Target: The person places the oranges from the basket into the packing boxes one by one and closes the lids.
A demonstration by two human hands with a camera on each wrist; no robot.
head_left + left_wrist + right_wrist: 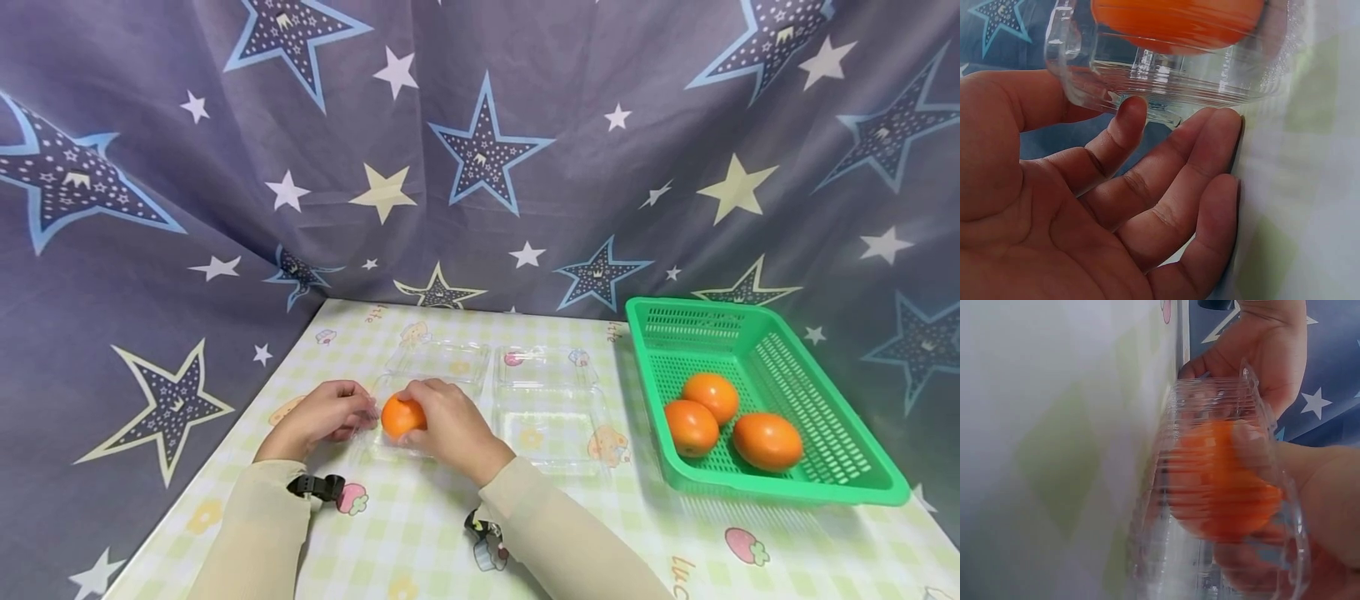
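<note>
An orange [402,417] is in the grip of my right hand [452,427], low inside the left clear plastic box [1154,562]. Through the box's ribbed wall, the right wrist view shows the thumb lying along the fruit. Whether the orange touches the box floor, I cannot tell. At the box's left end, my left hand [330,418] pinches the rim between thumb and index finger. Its other fingers [1166,212] curve loosely under the wall, near the tablecloth. The box's lid [435,360] lies folded back behind it.
Right of it stands a second clear plastic box [551,423], its lid open toward the back. A green basket [780,487] at the right holds three oranges [768,442]. Checked cloth covers the table [360,550]; a star-patterned curtain [525,225] hangs behind and at the sides.
</note>
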